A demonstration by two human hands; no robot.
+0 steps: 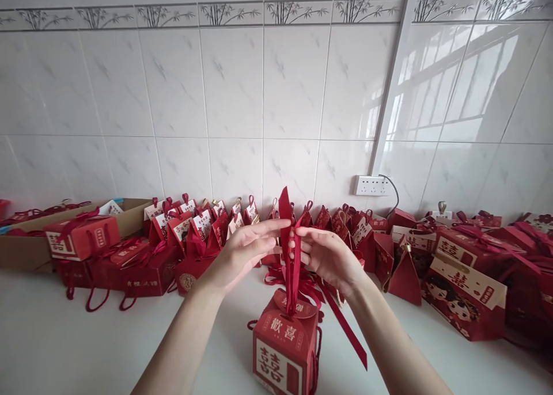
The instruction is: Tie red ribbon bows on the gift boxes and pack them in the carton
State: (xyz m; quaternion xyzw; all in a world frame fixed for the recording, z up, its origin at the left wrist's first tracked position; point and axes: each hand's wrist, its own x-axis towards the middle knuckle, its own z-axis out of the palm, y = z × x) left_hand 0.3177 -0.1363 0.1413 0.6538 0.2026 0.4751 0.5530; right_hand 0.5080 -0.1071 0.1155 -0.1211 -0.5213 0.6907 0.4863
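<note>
A red gift box (283, 349) with white and dark characters stands upright on the white table in front of me. From its closed top a dark red ribbon (292, 285) rises taut to my two hands. My left hand (250, 242) pinches the ribbon from the left, one pointed end sticking up above the fingers. My right hand (326, 254) grips it from the right at the same height, its fingertips almost meeting the left ones. Thin twisted cord handles hang on both sides of the box. Behind it lie more loose red ribbons (345, 326).
Rows of small red favour boxes (203, 225) stand along the tiled wall. On the left sit a cardboard carton (26, 251) and larger red boxes (142, 271). More boxes (469, 294) crowd the right. A white power strip (372, 186) is fixed to the wall.
</note>
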